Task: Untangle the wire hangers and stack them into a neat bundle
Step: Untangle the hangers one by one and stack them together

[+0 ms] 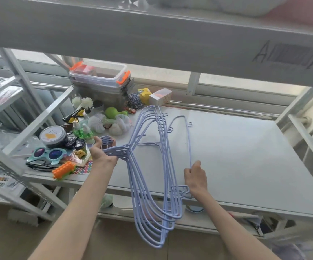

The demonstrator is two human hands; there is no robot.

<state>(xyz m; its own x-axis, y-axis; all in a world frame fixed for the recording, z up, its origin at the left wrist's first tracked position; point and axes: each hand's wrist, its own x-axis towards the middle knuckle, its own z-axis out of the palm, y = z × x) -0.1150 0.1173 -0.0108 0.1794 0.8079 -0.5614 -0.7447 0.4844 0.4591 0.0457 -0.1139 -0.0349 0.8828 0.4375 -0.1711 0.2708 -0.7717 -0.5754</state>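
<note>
Lilac hangers (pixel 125 150), necks gripped in the left hand (pixel 103 154), hang over the desk (pixel 245 156) edge toward 6 o'clock. The right hand (pixel 196 177) pinches one loose hanger (pixel 189 143) at 3 o'clock; hooks should be aligned before merging.

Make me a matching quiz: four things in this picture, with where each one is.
1. bundle of lilac wire hangers
2. single lilac wire hanger
3. clear plastic box with orange latches
4. turquoise round sunglasses

A. table's left edge
B. pinched by right hand
C. table's back edge
D. gripped by left hand

Pairs: 1-D, 2-B, 3-C, 4-A
</note>
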